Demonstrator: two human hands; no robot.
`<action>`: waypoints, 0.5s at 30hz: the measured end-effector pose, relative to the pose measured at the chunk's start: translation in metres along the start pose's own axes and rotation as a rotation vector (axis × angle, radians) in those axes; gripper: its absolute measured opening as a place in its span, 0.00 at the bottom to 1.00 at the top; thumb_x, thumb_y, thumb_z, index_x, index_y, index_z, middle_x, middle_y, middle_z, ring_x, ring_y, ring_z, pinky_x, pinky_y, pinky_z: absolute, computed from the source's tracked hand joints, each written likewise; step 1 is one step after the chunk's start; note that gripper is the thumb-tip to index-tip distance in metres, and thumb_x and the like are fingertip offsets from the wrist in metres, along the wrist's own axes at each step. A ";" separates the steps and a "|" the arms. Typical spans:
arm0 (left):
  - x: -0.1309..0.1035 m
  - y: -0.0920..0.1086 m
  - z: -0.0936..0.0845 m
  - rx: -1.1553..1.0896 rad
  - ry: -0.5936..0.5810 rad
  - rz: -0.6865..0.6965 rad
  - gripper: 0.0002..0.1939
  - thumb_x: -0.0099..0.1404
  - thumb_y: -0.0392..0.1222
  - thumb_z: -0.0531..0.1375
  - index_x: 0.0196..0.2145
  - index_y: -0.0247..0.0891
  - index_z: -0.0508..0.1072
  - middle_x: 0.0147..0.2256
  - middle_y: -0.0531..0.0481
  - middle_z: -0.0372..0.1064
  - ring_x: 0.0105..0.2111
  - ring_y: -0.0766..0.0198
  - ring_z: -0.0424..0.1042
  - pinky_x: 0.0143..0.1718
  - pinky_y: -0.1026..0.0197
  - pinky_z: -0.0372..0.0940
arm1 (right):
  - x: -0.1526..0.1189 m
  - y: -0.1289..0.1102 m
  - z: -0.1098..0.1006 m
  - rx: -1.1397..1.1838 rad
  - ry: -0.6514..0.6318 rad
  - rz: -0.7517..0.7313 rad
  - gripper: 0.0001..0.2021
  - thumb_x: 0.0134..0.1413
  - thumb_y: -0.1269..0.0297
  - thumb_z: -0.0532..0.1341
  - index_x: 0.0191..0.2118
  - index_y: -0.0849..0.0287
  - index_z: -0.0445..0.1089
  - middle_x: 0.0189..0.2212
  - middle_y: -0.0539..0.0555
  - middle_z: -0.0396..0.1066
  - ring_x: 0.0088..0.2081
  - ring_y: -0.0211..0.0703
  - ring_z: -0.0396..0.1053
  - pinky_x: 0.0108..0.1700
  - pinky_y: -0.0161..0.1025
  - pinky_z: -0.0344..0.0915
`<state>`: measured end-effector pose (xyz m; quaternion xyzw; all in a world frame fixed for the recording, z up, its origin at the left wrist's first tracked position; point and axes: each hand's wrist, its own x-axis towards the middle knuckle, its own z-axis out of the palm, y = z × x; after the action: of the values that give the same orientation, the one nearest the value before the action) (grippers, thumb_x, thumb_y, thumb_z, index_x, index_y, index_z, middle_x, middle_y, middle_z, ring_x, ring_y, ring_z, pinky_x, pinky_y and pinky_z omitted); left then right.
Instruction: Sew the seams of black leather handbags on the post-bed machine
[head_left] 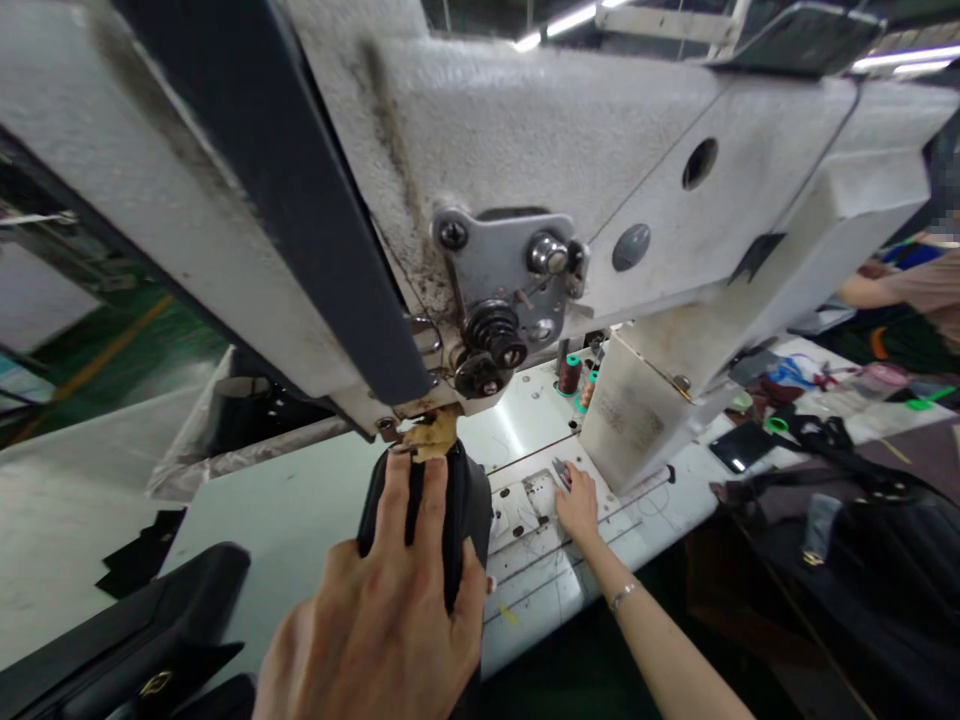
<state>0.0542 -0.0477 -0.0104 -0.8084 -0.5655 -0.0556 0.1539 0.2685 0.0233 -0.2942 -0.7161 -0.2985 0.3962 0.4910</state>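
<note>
Black leather piece (450, 510), some dark pouch or bag part, stands wrapped over the post of the sewing machine (525, 150), right under the needle area where a scrap of tan material (431, 435) sits against the foot. The left hand (382, 610) is spread flat over the near face of the piece, fingers pointing up toward the needle, thumb hooked round its right edge, pressing and steadying it rather than gripping it in a fist. The right hand (576, 500) lies farther out on the white machine table (300, 500), palm down beside the metal plate (525, 500), fingertips at a small dark tool (559, 470); whether they have closed on it I cannot tell. A thin bracelet (622, 595) rings that wrist, the forearm stretched long across the table edge.

To my eye this is positioning: the work being set under the foot before a seam is run. What comes next would call for holding the leather taut and square to the needle.

Thread spools (574, 375) stand behind the plate, and more black pieces (825, 450) are heaped to the right. Another person's arm (870, 292) shows at the far right.
</note>
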 end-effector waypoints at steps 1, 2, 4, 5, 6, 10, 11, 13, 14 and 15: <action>0.001 0.006 -0.001 0.036 -0.031 -0.039 0.38 0.66 0.49 0.52 0.70 0.31 0.54 0.68 0.27 0.52 0.28 0.47 0.74 0.17 0.48 0.67 | -0.002 -0.001 0.001 0.010 -0.014 0.003 0.20 0.49 0.70 0.63 0.50 0.60 0.75 0.50 0.63 0.73 0.57 0.58 0.65 0.60 0.53 0.59; 0.002 0.012 -0.002 0.064 -0.056 -0.062 0.38 0.67 0.49 0.50 0.70 0.29 0.53 0.68 0.26 0.51 0.27 0.48 0.74 0.17 0.49 0.67 | -0.006 -0.002 0.002 0.024 -0.029 0.005 0.19 0.51 0.70 0.62 0.50 0.59 0.75 0.49 0.64 0.73 0.57 0.58 0.65 0.59 0.53 0.60; 0.002 0.020 -0.002 0.095 -0.068 -0.083 0.37 0.68 0.48 0.49 0.70 0.27 0.54 0.69 0.25 0.50 0.27 0.49 0.74 0.17 0.50 0.67 | -0.018 -0.004 0.006 0.068 -0.063 0.005 0.19 0.53 0.67 0.61 0.51 0.59 0.74 0.49 0.64 0.72 0.56 0.58 0.64 0.57 0.53 0.61; 0.002 0.022 -0.002 0.101 -0.051 -0.089 0.37 0.68 0.48 0.49 0.70 0.28 0.54 0.68 0.25 0.51 0.26 0.49 0.74 0.18 0.50 0.67 | -0.026 -0.006 0.009 0.096 -0.083 0.003 0.19 0.55 0.65 0.60 0.52 0.59 0.73 0.49 0.63 0.72 0.56 0.57 0.64 0.57 0.52 0.61; 0.002 0.023 -0.001 0.101 -0.027 -0.091 0.37 0.67 0.48 0.49 0.70 0.29 0.54 0.68 0.25 0.52 0.26 0.49 0.74 0.17 0.51 0.66 | -0.037 -0.007 0.013 0.127 -0.107 0.003 0.18 0.56 0.62 0.61 0.52 0.59 0.72 0.49 0.62 0.72 0.55 0.56 0.65 0.57 0.51 0.62; 0.003 0.024 0.000 0.065 0.031 -0.108 0.41 0.65 0.50 0.53 0.71 0.32 0.50 0.67 0.26 0.55 0.26 0.49 0.74 0.15 0.53 0.63 | -0.090 -0.021 0.031 0.304 -0.336 0.064 0.18 0.54 0.50 0.66 0.42 0.61 0.74 0.36 0.56 0.74 0.39 0.48 0.70 0.47 0.45 0.67; 0.003 0.024 -0.001 0.059 0.034 -0.116 0.41 0.65 0.50 0.53 0.71 0.32 0.50 0.67 0.26 0.56 0.26 0.49 0.74 0.16 0.53 0.63 | -0.103 -0.026 0.035 0.361 -0.417 0.097 0.19 0.54 0.49 0.66 0.41 0.61 0.75 0.32 0.55 0.74 0.35 0.46 0.70 0.44 0.44 0.68; 0.004 0.024 -0.002 0.061 0.031 -0.128 0.40 0.66 0.50 0.52 0.71 0.32 0.51 0.67 0.27 0.56 0.26 0.49 0.74 0.17 0.53 0.64 | -0.124 -0.036 0.038 0.470 -0.556 0.159 0.20 0.55 0.48 0.66 0.44 0.61 0.76 0.30 0.54 0.75 0.31 0.43 0.72 0.40 0.42 0.70; 0.004 0.024 -0.002 0.066 0.027 -0.127 0.40 0.66 0.50 0.52 0.71 0.31 0.51 0.67 0.27 0.56 0.26 0.49 0.74 0.17 0.53 0.64 | -0.131 -0.041 0.038 0.512 -0.605 0.179 0.21 0.56 0.47 0.66 0.46 0.61 0.76 0.30 0.54 0.75 0.31 0.43 0.72 0.38 0.41 0.70; 0.005 0.024 -0.002 0.072 0.023 -0.125 0.39 0.66 0.50 0.52 0.71 0.30 0.52 0.67 0.26 0.55 0.27 0.49 0.74 0.18 0.52 0.65 | -0.135 -0.045 0.037 0.565 -0.644 0.202 0.23 0.56 0.47 0.66 0.49 0.60 0.75 0.30 0.54 0.76 0.31 0.43 0.73 0.37 0.40 0.70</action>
<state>0.0781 -0.0512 -0.0119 -0.7649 -0.6145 -0.0538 0.1856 0.1668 -0.0546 -0.2224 -0.4191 -0.2447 0.7113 0.5084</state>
